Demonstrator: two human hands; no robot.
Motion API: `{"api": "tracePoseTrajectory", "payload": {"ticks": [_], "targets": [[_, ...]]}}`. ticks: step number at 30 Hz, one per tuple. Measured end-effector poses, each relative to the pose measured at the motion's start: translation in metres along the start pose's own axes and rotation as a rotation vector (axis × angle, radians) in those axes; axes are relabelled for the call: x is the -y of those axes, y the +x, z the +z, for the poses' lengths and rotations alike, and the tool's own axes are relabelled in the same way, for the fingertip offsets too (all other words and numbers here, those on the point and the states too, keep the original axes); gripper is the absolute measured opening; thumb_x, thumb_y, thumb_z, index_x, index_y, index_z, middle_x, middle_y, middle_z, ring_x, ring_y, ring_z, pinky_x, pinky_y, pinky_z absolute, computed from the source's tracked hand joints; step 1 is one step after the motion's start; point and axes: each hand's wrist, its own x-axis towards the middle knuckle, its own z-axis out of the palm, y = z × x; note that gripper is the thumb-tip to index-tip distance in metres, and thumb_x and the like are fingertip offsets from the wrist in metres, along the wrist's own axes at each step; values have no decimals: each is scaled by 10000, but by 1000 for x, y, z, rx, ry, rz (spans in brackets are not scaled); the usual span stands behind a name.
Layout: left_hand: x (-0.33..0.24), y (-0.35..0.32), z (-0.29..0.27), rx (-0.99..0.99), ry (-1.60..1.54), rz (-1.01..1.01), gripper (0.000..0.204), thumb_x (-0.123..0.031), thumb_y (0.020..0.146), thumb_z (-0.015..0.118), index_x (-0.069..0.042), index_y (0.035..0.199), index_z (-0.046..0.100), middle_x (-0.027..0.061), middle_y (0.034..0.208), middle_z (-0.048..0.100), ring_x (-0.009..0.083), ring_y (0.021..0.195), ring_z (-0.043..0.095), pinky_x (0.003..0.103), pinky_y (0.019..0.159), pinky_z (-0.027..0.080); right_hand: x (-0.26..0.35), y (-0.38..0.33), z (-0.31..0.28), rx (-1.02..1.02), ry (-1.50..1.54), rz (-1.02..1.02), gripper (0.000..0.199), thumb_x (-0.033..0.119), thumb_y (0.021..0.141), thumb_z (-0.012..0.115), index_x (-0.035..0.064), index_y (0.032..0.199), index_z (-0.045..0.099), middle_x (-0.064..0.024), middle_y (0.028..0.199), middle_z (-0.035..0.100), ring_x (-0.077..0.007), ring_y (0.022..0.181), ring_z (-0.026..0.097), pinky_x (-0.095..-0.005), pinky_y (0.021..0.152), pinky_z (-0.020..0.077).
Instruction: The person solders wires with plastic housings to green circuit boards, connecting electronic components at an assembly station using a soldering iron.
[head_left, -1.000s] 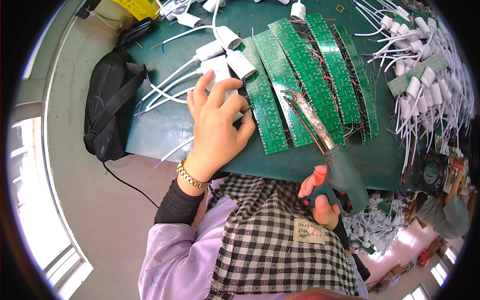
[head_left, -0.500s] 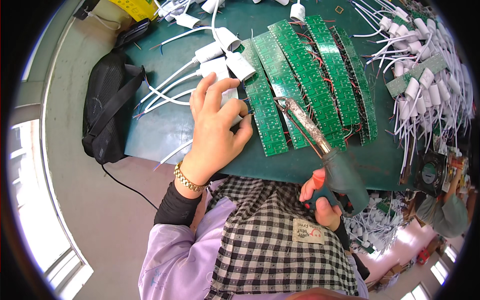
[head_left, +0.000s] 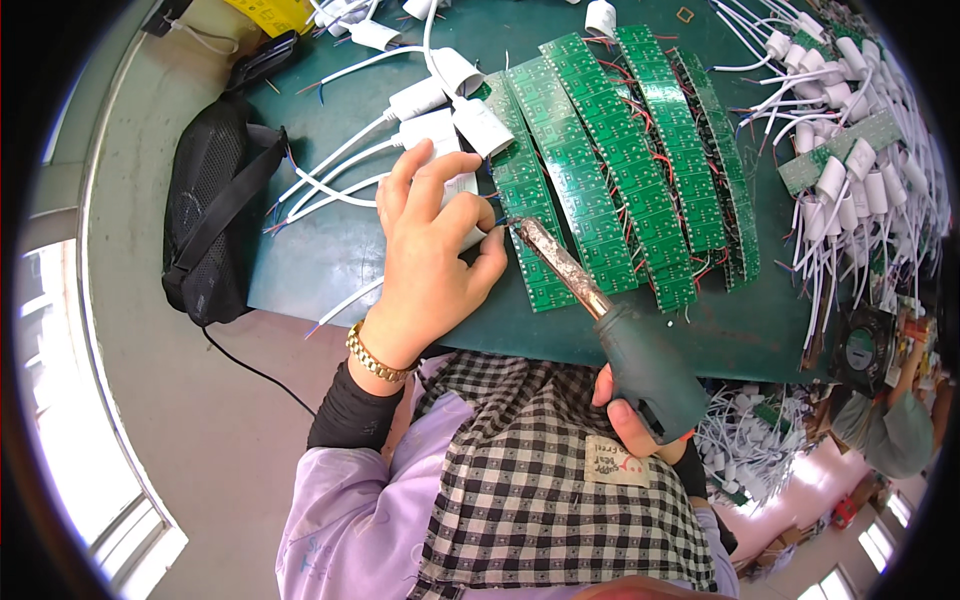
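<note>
My left hand [head_left: 432, 262] lies on the green table, fingers curled over a white plug-shaped housing [head_left: 445, 178] with a white cable, pinching its wire ends by the edge of a green circuit board strip [head_left: 530, 225]. My right hand [head_left: 632, 418] grips the dark handle of a soldering iron [head_left: 610, 320]. The iron's crusted tip sits at the wires beside my left index finger. Several more green board strips [head_left: 640, 150] with red and black wires lie fanned out to the right.
A black mesh bag [head_left: 215, 215] hangs at the table's left edge. More white housings with cables [head_left: 430, 85] lie behind my left hand, and a heap of them [head_left: 850, 150] fills the right side. Another person [head_left: 895, 430] sits at lower right near a small fan [head_left: 862, 350].
The soldering iron tip has swung left, from over the board strips to the wires at my left fingertips. My left hand has curled tighter on the white housing.
</note>
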Motion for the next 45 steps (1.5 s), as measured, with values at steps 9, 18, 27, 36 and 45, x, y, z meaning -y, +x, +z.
{"api": "tracePoseTrajectory", "payload": {"ticks": [9, 18, 27, 36, 45], "targets": [[-1, 2, -3, 26, 31, -18, 195, -6, 602, 657, -83, 705, 510, 94, 1178, 525, 408, 1221, 367, 489, 987, 301, 2, -1, 2, -28, -62, -47, 259, 150, 804, 593, -9, 995, 520, -88, 795, 549, -171, 726, 542, -288, 639, 447], [2, 2, -1, -5, 10, -9, 194, -37, 591, 678, -106, 688, 524, 67, 1141, 531, 377, 1188, 382, 517, 910, 272, 11, -2, 7, -154, 375, 176, 550, 348, 837, 629, 7, 1207, 408, -94, 793, 524, -190, 731, 532, -330, 674, 463], [-2, 3, -5, 47, 34, -27, 181, -18, 610, 661, -103, 748, 583, 78, 1173, 524, 396, 1220, 365, 487, 996, 292, 7, -2, 2, -78, 292, 139, 496, 258, 843, 609, -2, 1215, 409, -109, 807, 546, -192, 736, 547, -323, 679, 461], [-1, 2, -5, 44, 4, -41, 170, -17, 602, 681, -108, 713, 589, 65, 1179, 530, 386, 1231, 355, 476, 997, 296, 1, -2, 6, -219, 165, 119, 114, 67, 657, 617, 76, 769, 628, -38, 711, 633, -215, 608, 613, -311, 568, 497], [-1, 3, -6, 57, 4, -49, 163, -26, 602, 684, -107, 698, 581, 64, 1176, 530, 387, 1229, 356, 476, 999, 291, 3, -8, 4, -77, 259, 173, 515, 302, 836, 623, 7, 1203, 414, -99, 815, 535, -190, 730, 545, -325, 660, 466]]}}
